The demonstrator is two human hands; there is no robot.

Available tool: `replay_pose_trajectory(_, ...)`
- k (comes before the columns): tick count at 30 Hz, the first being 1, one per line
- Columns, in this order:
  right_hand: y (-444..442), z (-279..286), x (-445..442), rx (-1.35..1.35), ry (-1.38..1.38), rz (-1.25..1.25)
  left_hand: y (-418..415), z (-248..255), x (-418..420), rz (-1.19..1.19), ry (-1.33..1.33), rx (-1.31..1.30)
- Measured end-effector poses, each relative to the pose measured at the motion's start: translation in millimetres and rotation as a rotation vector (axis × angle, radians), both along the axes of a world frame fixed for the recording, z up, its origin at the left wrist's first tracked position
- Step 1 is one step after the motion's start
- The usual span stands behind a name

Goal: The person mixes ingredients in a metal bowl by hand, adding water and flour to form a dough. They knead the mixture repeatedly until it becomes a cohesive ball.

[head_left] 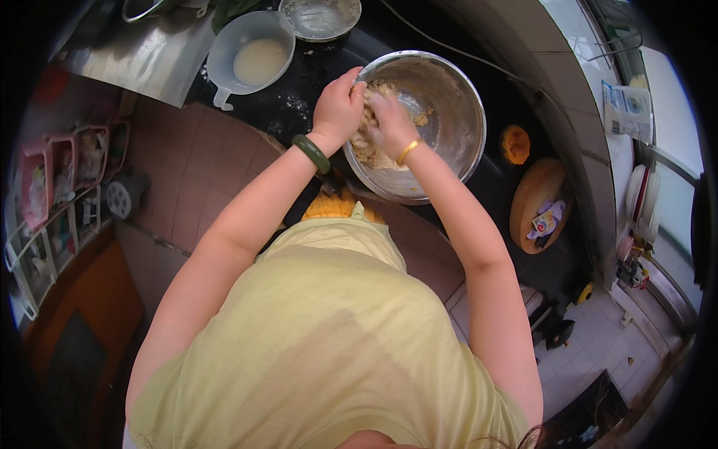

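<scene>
A large shiny metal mixing bowl (457, 101) holds crumbly, pale dough (373, 151) along its left side. My left hand (339, 109), below a dark green bangle, grips the bowl's left rim, thumb towards the inside. Inside the bowl, my right hand (391, 123), with a gold bracelet at the wrist, has its curled fingers in the dough; they are blurred and partly coated. Small dough bits (423, 117) lie apart on the bowl's bottom. Left of the bowl stands a translucent plastic jug (221, 56) with cloudy, pale liquid (259, 62) in it.
A floury metal dish (320, 19) sits beyond the jug on the black counter (291, 67), which has white powder on it. To the right are a cut orange squash (515, 144) and a round wooden board (524, 207) bearing a small packet. A cable crosses behind the bowl.
</scene>
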State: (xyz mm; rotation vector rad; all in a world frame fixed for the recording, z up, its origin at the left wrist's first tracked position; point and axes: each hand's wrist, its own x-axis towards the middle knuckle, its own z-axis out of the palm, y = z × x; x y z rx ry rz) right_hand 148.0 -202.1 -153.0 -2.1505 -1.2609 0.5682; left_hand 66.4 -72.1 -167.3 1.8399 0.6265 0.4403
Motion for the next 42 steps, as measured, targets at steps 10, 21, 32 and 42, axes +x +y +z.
replay_pose_trajectory(10, 3.6, -22.6, 76.6, 0.907, 0.993, -1.509, 1.1, 1.1, -2.9, -0.002, -0.023, 0.016)
replay_pose_trajectory(21, 51.3, -23.9, 18.7, -0.117, -0.029, -0.245, 4.5, -1.7, 1.5, -0.005, -0.063, -0.001)
replay_pose_trajectory(32, 6.8, -40.4, 57.5, -0.409, -0.077, -0.571, -2.2, 12.4, 14.9, -0.105, -0.053, 0.051)
replay_pose_trajectory(42, -50.1, 15.4, -24.8, -0.429, -0.069, 0.260, -5.1, 4.2, 12.0, -0.039, -0.030, 0.074)
